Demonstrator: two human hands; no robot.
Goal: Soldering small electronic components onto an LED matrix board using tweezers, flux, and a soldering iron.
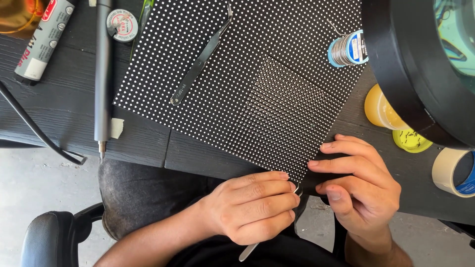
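A black panel covered in a grid of small white dots (pixel 237 64) lies on the dark table (pixel 64 109), its near corner hanging over the table edge. My left hand (pixel 252 207) is shut on a thin metal tool (pixel 247 252) whose tip meets that near corner. My right hand (pixel 358 185) rests just right of the corner, fingers curled, fingertips touching the panel's edge. A second pair of metal tweezers (pixel 200 62) lies loose on the panel.
A grey pen-shaped tool (pixel 102 74) lies left of the panel, next to a marker-like tube (pixel 42 42) and a black cable (pixel 34 128). A solder spool (pixel 346 49), yellow containers (pixel 383 111), tape roll (pixel 452 173) and a black magnifier lamp (pixel 410 64) crowd the right.
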